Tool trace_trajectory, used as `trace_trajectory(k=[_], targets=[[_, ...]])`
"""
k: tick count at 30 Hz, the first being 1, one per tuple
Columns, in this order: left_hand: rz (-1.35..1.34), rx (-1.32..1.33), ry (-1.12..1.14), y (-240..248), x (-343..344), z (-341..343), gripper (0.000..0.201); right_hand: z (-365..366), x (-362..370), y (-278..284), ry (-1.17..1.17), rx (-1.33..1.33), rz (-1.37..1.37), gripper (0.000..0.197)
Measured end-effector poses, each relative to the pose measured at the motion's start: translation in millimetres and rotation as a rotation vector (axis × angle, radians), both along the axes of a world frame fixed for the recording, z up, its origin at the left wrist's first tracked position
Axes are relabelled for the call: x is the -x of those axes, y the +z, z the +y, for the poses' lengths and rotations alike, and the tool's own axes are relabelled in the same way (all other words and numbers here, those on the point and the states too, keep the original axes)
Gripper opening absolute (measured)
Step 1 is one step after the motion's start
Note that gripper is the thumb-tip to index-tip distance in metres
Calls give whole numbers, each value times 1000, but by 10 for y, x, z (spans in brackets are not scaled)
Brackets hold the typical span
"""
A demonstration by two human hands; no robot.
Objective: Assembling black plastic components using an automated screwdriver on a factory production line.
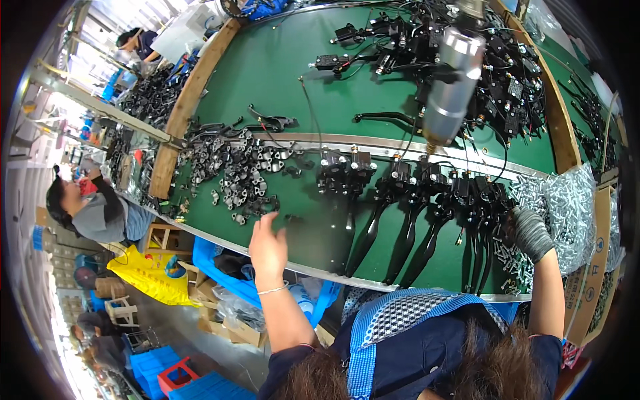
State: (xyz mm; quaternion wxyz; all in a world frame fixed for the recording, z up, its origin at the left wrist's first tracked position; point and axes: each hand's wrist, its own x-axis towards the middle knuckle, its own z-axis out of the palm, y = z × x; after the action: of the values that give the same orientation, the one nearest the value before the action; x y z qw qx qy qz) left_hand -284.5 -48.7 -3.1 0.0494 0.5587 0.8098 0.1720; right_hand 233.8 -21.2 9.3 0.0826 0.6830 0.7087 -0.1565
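Note:
My bare left hand (269, 248) reaches over the near edge of the green bench, fingers stretched and somewhat apart. Its fingertips are at the near edge of a pile of small black clamps (243, 175); I see nothing held in it. My right hand (531, 235), in a grey striped glove, is at the right end of a row of black brake lever assemblies (427, 183), beside loose silver screws (528, 200). Its fingertips are lost among the dark parts, so their grip is hidden. The levers' long black handles (369, 233) point toward me.
A power screwdriver (453, 87) hangs above the row. More black assemblies (507, 80) are heaped at the back right. A metal rail (380, 142) crosses the bench, with wooden boards (193, 93) at its sides. A clear bag of screws (570, 213) stands right. Another person (100, 213) sits at left.

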Motion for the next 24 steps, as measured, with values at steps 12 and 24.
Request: trace_trajectory(k=[12, 24], targets=[[-18, -131, -267, -298, 53, 163, 29, -204, -112, 26, -162, -191, 216, 18], [-692, -113, -537, 330, -1728, 210, 21, -507, -101, 91, 94, -220, 171, 16]])
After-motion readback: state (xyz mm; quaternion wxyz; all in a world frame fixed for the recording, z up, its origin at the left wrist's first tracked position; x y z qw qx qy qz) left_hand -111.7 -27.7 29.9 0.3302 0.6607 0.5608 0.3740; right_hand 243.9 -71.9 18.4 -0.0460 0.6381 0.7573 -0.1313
